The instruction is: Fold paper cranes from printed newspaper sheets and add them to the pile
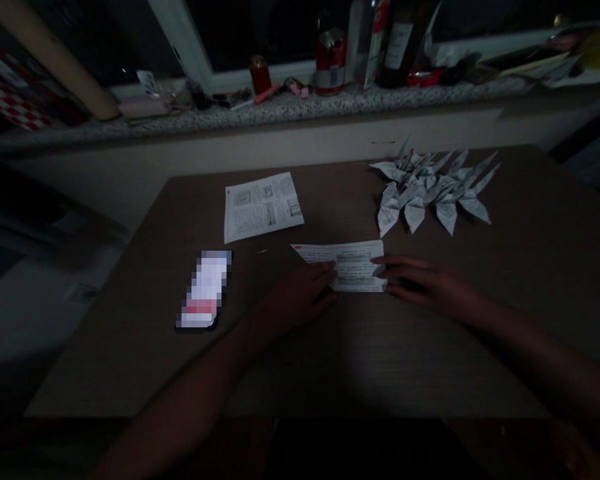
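Note:
A printed sheet of paper (355, 263), folded with a slanted left side, lies on the brown table in front of me. My left hand (305, 293) rests over its lower left part, fingers stretched out onto the print and thumb apart. At the paper's right edge is my right hand (420, 283), its fingers spread and their tips touching the edge. Neither hand grips the paper. Further back on the right stands a cluster of folded paper cranes (437, 190), made of similar printed paper.
Another printed sheet (263, 207) lies flat at the back left of the table (380, 373). A phone (205, 290) with a lit, pixelated screen is left of my left hand. Behind the table, the granite windowsill (285, 110) carries a red can (330, 63), bottles, a jar and small clutter.

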Demonstrator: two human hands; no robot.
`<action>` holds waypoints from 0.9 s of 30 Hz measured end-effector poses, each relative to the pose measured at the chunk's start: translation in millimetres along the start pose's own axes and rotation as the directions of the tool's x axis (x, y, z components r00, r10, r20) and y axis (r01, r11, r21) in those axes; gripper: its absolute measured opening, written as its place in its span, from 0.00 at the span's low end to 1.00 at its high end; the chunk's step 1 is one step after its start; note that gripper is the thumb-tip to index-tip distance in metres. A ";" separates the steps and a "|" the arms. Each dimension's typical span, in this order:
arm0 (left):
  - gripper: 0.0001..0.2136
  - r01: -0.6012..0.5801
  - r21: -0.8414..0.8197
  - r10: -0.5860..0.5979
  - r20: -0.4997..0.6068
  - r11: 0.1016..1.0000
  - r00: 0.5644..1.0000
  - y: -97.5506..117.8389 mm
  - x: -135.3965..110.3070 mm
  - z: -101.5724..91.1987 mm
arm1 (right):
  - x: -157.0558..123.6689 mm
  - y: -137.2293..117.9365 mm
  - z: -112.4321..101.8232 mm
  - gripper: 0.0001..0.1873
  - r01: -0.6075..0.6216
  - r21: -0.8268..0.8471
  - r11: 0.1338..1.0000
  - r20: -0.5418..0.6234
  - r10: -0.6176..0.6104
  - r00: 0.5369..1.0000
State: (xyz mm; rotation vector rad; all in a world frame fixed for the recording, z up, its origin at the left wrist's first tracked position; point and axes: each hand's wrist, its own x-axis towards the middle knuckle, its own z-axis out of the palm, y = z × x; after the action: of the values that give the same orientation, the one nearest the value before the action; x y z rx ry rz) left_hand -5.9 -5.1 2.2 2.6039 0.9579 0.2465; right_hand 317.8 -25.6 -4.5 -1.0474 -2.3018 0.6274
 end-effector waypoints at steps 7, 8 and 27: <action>0.21 -0.049 -0.001 0.049 0.008 0.999 0.999 7.6 0.7 -0.5 | 18.5 -4.5 -3.4 0.05 0.016 -0.088 0.996 -0.135 -0.028 0.990; 0.20 -0.059 0.000 0.059 0.016 0.998 0.998 8.2 0.8 -0.5 | 22.8 -4.8 -2.3 0.05 0.020 -0.122 0.992 -0.149 -0.038 0.988; 0.14 -0.138 -0.085 0.142 0.042 0.987 0.989 10.8 0.8 -9.6 | 92.3 11.0 43.9 0.05 -0.077 -0.184 0.980 -0.141 0.051 0.989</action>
State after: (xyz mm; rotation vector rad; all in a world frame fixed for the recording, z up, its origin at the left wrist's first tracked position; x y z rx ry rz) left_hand -1.7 -9.7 15.2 2.5924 0.7332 0.2519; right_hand 244.3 44.8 -19.1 -1.2175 -2.2484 0.3543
